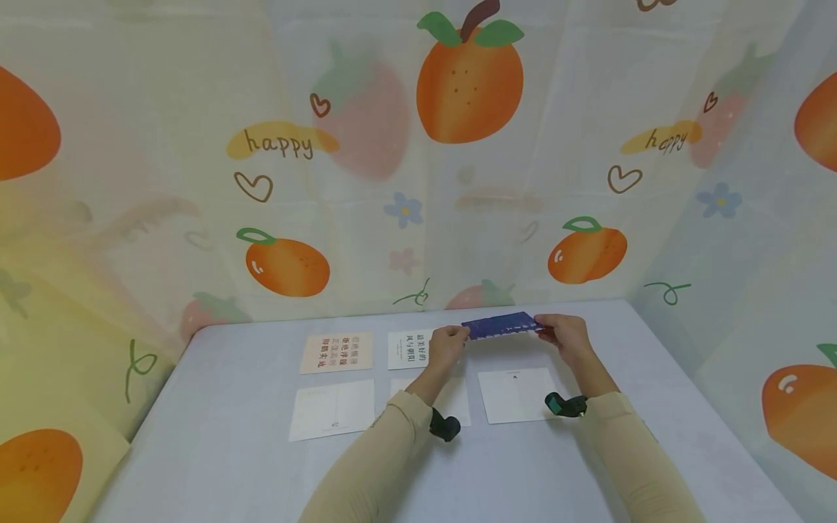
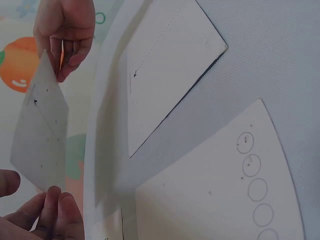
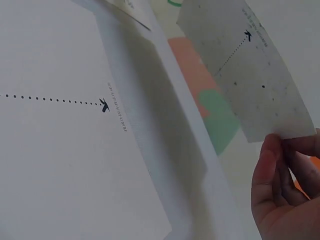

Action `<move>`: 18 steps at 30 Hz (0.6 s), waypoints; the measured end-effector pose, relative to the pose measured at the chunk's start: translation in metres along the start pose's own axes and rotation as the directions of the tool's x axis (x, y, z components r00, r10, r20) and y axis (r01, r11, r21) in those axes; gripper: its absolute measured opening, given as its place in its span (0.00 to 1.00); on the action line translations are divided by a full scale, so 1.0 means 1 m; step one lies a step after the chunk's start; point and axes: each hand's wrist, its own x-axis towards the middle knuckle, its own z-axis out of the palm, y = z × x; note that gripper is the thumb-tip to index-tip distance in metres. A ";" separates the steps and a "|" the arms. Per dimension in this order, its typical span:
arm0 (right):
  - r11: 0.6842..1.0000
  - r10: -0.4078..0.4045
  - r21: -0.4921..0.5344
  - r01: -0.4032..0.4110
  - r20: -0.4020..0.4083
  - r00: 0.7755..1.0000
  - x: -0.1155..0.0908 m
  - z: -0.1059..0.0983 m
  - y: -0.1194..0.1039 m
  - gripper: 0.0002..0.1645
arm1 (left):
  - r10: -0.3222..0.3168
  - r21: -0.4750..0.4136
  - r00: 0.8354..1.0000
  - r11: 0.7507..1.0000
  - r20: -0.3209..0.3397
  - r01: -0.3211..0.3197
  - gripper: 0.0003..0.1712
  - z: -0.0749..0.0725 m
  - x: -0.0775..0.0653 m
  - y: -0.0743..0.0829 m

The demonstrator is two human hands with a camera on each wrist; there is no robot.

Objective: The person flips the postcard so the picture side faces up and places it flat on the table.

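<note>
My card (image 1: pixel 500 326) is dark blue on one side, with white bits along its edge, and pale on the other, with a dotted line and little dark spots. It is up in the air over the far part of the table (image 1: pixel 216 436). My left hand (image 1: pixel 447 347) pinches one end, my right hand (image 1: pixel 567 338) the other, and my arms (image 1: pixel 366 472) reach forward

The blue-faced postcard (image 1: pixel 498 326) looked like thin card, its pale back matt and speckled. The white postcards (image 1: pixel 519 403) were smooth, matt paper. The white tablecloth (image 2: pixel 265 65) showed a fine woven grain; the fruit-printed curtain (image 1: pixel 484 243) looked like thin, matt cloth.
</note>
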 end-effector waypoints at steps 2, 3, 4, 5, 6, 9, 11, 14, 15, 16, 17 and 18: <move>1.000 0.008 -0.029 -0.009 -0.009 1.000 0.001 0.001 0.001 0.26 | 0.009 0.006 1.000 1.000 -0.003 -0.009 0.19 0.000 0.000 0.000; 0.999 0.011 -0.045 -0.012 -0.010 1.000 0.001 0.001 0.001 0.27 | 0.011 0.011 1.000 1.000 -0.005 -0.011 0.18 0.001 0.000 0.000; 0.999 0.013 -0.048 -0.013 -0.008 1.000 0.001 0.001 0.002 0.27 | 0.015 0.015 1.000 1.000 -0.007 -0.015 0.18 0.001 0.000 -0.001; 0.999 0.016 -0.049 -0.016 -0.008 1.000 0.002 0.001 0.002 0.27 | 0.017 0.019 1.000 1.000 -0.009 -0.016 0.18 0.001 0.000 -0.001; 0.998 0.017 -0.055 -0.018 -0.006 1.000 0.002 0.001 0.003 0.27 | 0.020 0.024 1.000 1.000 -0.011 -0.020 0.18 0.002 0.000 -0.001; 0.998 0.019 -0.053 -0.019 -0.008 1.000 0.003 0.001 0.004 0.27 | 0.018 0.031 1.000 0.999 -0.005 -0.017 0.20 0.002 -0.001 -0.002; 0.998 0.024 -0.057 -0.024 -0.015 1.000 0.003 0.001 0.005 0.26 | 0.014 0.031 1.000 0.999 0.005 -0.014 0.22 0.002 -0.001 -0.002; 0.997 0.024 -0.069 -0.025 -0.014 1.000 0.004 0.000 0.007 0.25 | 0.014 0.021 1.000 1.000 0.022 -0.014 0.23 0.002 -0.001 -0.003; 0.997 0.024 -0.074 -0.025 -0.015 1.000 0.004 0.000 0.007 0.24 | 0.014 0.020 1.000 1.000 0.027 -0.015 0.23 0.002 -0.001 -0.003; 0.997 0.024 -0.075 -0.026 -0.018 1.000 0.005 0.000 0.008 0.24 | 0.012 0.019 0.999 1.000 0.030 -0.012 0.23 0.002 -0.001 -0.004; 0.997 0.022 -0.076 -0.023 -0.012 1.000 0.005 0.000 0.008 0.24 | 0.008 0.016 1.000 1.000 0.030 -0.009 0.23 0.003 0.000 -0.004; 0.996 0.022 -0.081 -0.023 -0.012 1.000 0.005 -0.001 0.009 0.24 | 0.010 0.018 1.000 1.000 0.028 -0.011 0.23 0.003 0.000 -0.005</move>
